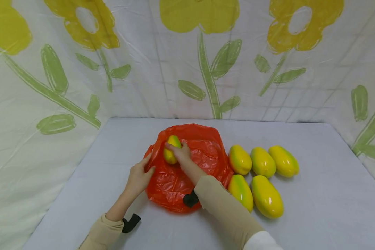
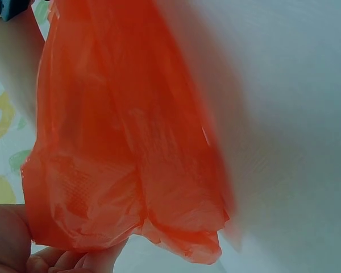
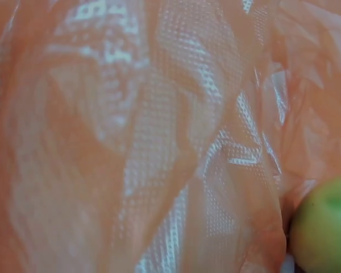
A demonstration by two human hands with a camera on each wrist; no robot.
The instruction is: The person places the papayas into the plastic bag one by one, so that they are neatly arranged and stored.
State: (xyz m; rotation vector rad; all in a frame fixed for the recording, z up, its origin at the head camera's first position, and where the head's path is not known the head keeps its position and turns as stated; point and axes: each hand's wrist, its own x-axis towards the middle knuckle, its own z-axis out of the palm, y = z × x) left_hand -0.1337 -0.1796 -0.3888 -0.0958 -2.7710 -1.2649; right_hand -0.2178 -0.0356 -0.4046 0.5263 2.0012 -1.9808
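Note:
A red plastic bag (image 1: 203, 152) lies spread with its mouth wide on the table. My left hand (image 1: 139, 177) pinches the bag's left rim; in the left wrist view the thumb and fingers (image 2: 74, 260) are at the edge of the red plastic (image 2: 125, 142). My right hand (image 1: 182, 152) grips a yellow-green papaya (image 1: 171, 156) inside the bag's mouth, near the left side. In the right wrist view the green end of the papaya (image 3: 324, 227) shows at the lower right against crinkled plastic (image 3: 176, 125); the right fingers are mostly hidden there.
Several yellow-green papayas (image 1: 267, 197) lie in two rows just right of the bag, the nearest ones beside its edge and my right sleeve (image 1: 228, 205). The pale table (image 1: 106, 156) meets a flower-printed curtain (image 1: 143, 86) at the back and sides.

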